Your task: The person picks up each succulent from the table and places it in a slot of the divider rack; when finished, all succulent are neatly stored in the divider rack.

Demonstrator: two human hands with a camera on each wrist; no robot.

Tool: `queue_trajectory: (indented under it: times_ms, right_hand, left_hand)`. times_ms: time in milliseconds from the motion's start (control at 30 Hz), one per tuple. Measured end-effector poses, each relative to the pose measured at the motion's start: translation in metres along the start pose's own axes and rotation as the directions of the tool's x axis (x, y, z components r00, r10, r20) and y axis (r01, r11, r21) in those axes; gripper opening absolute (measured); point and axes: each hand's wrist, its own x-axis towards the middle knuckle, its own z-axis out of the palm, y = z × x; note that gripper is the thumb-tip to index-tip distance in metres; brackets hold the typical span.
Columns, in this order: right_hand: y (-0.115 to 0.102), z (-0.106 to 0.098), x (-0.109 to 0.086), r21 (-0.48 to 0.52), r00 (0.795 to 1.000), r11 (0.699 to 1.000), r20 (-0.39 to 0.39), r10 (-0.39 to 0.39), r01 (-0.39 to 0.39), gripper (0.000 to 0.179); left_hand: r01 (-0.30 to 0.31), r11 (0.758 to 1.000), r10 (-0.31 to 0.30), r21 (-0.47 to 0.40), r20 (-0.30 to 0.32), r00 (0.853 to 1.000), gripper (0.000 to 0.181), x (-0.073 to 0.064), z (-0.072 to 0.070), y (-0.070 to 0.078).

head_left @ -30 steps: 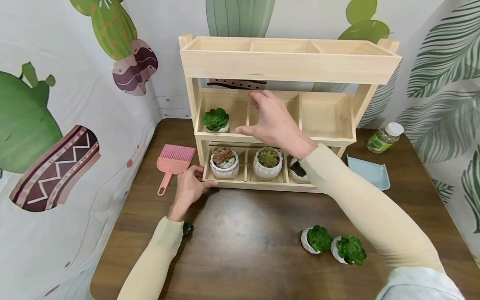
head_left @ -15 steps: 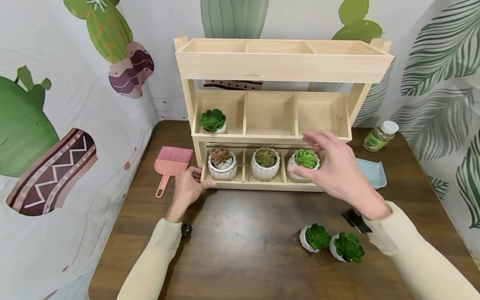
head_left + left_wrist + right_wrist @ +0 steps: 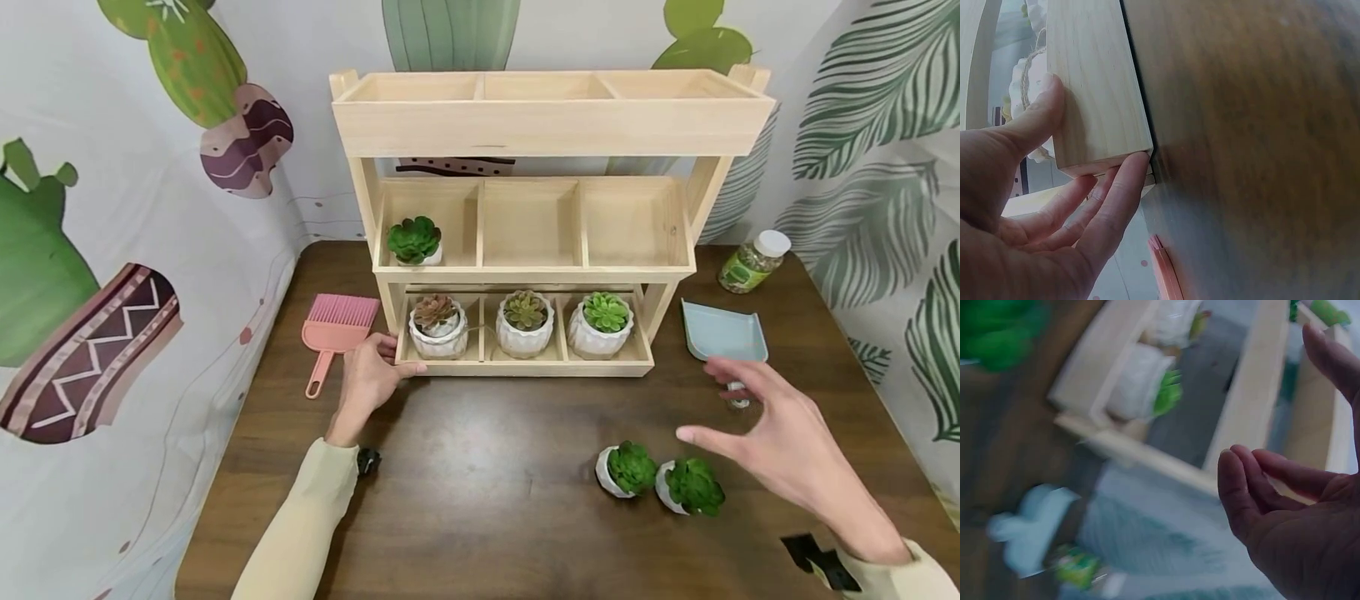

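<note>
On pale wooden rack (image 3: pixel 555 129), I count four white-potted succulents (image 3: pixel 600 330), two more (image 3: pixel 632 467) unshelved; left hand (image 3: pixel 371 379) gripping lower-left corner, right hand (image 3: pixel 795 437) empty.

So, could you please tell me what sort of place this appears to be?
Probably an indoor tabletop corner set up for arranging plants: a wooden shelf holding potted succulents, a brown table, and a cactus-and-leaf-patterned backdrop.

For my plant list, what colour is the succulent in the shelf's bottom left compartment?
The succulent is reddish brown; the head view shows it best.
</note>
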Motion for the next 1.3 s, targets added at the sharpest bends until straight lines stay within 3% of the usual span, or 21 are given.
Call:
queue_trajectory:
  times_ms: [200, 533, 667, 867, 967, 1133, 1300]
  right_hand:
    - [0.041, 0.017, -0.039, -0.039, 0.998, 0.998, 0.035, 0.053, -0.052, 0.093]
    - [0.077, 0.046, -0.078, -0.01, 0.985, 0.996, 0.146, 0.087, -0.087, 0.103]
    - [0.082, 0.054, -0.081, 0.013, 0.985, 0.997, 0.153, 0.077, -0.08, 0.107]
    - [0.085, 0.065, -0.083, 0.055, 0.988, 0.998, 0.15, 0.032, -0.04, 0.099]
    - [0.084, 0.07, -0.083, 0.037, 0.99, 0.999, 0.139, 0.032, -0.038, 0.093]
    - [0.081, 0.076, -0.08, -0.005, 0.991, 0.999, 0.124, 0.04, -0.039, 0.078]
    - [0.081, 0.078, -0.079, -0.002, 0.993, 0.999, 0.111, 0.043, -0.043, 0.07]
  left_hand:
    - [0.005, 1.0, -0.005, 0.01, -0.002, 1.0, 0.069, 0.007, 0.006, -0.012]
    - [0.002, 1.0, -0.001, 0.015, -0.013, 1.0, 0.068, 0.004, 0.001, -0.002]
    - [-0.008, 1.0, 0.007, -0.01, -0.007, 1.0, 0.071, 0.001, -0.003, 0.004]
    - [-0.002, 1.0, 0.002, 0.028, -0.002, 1.0, 0.076, 0.006, 0.005, -0.009]
    - [-0.003, 1.0, 0.003, 0.024, 0.0, 1.0, 0.075, 0.006, 0.005, -0.009]
    - [-0.008, 1.0, 0.008, -0.021, 0.001, 1.0, 0.071, -0.003, -0.004, 0.005]
    - [0.003, 1.0, -0.003, 0.004, -0.01, 1.0, 0.072, 0.003, 0.001, -0.004]
